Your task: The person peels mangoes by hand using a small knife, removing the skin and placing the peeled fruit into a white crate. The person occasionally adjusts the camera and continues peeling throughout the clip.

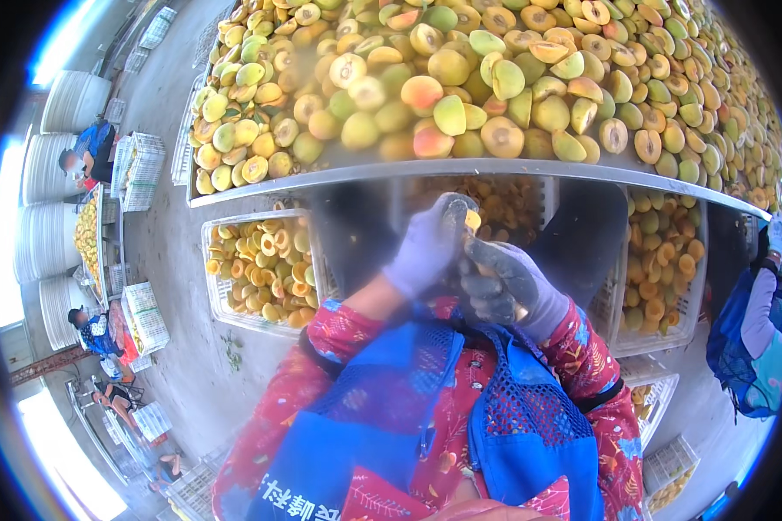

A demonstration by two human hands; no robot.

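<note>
Both my hands, in grey-and-lavender coated gloves, meet in front of my chest below the metal edge of a table. My left hand (430, 241) pinches a small yellow-orange piece of fruit (473, 221) between thumb and fingers. Beside it, my right hand (511, 280) is closed around a slim tool, mostly hidden by the fingers; a light end of its handle (521, 314) shows below them. Halved and whole peach-like fruits (502, 137) lie heaped on the table above my hands. Under my hands, a crate between my knees holds dim orange fruit pieces (505, 198).
The table's metal rim (391, 170) runs across above my hands. A white crate of fruit halves (260, 267) stands at left, another crate (661, 273) at right. A co-worker (756, 325) is at far right; other people and crates (144, 319) are at far left.
</note>
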